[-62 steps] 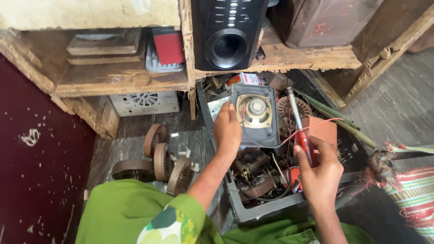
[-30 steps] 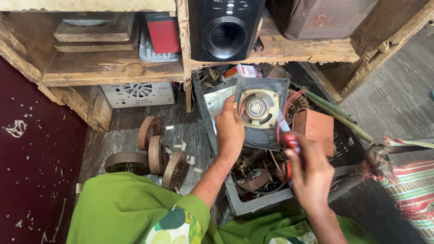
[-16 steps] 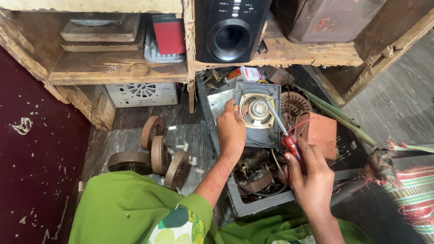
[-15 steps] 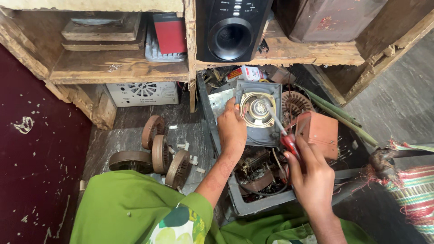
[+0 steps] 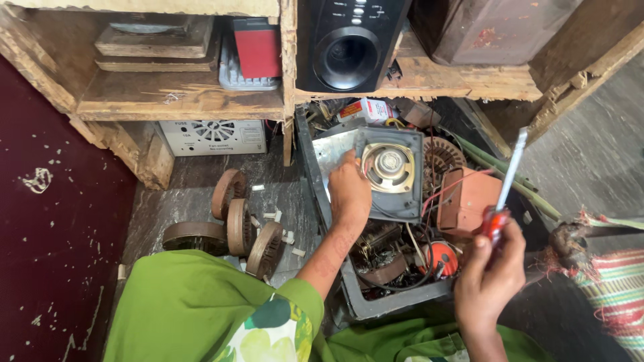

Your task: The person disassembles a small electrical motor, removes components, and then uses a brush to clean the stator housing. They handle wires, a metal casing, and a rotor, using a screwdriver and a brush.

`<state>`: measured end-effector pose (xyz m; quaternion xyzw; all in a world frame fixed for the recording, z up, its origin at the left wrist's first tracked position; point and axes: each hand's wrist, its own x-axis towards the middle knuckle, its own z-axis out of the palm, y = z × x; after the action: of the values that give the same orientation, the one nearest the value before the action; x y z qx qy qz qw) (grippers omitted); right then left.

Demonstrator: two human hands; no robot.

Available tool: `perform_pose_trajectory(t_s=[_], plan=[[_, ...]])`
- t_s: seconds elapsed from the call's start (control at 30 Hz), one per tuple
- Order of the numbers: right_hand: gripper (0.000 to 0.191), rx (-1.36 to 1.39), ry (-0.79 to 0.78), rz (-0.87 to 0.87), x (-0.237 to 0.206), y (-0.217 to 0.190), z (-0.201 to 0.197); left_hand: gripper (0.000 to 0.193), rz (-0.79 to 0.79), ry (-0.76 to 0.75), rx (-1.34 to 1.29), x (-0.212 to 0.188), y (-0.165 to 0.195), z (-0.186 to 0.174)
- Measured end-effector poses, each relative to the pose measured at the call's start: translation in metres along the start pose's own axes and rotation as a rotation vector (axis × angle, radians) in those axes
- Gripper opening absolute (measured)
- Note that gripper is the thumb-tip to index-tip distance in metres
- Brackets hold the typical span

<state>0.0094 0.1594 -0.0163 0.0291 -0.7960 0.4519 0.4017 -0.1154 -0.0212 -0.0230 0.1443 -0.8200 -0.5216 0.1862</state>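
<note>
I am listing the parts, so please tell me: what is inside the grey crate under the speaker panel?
In the grey crate lie an orange round part, black wires and rusty metal pieces. The speaker panel and left hand cover the rest.

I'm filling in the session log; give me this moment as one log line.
left hand: holds grey speaker panel over parts crate | right hand: grips red-handled screwdriver, tip up, clear of panel | orange box beside

Small white-and-red packet (image 5: 365, 109) at crate's back, grey labelled box (image 5: 213, 136) under the shelf
</note>
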Motion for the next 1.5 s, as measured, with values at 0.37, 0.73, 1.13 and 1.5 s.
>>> perform_pose_trajectory(t_s=[0.37,0.73,1.13,1.5], plan=[[0.034,-0.176,-0.156,-0.217,-0.002,-0.034,0.007,0.039,0.151,0.125,-0.018,-0.001,-0.002,-0.001],[0.043,0.371,-0.041,0.257,0.014,-0.023,0.01,0.028,0.124,0.106,-0.135,0.002,0.0,-0.001],[0.083,-0.588,-0.367,-0.218,0.036,-0.056,0.051,0.027,0.201,0.112,-0.459,0.006,-0.006,-0.001],[0.02,0.073,0.16,0.002,0.032,-0.016,0.043,0.054,0.321,0.081,-0.411,0.003,-0.004,-0.001]])
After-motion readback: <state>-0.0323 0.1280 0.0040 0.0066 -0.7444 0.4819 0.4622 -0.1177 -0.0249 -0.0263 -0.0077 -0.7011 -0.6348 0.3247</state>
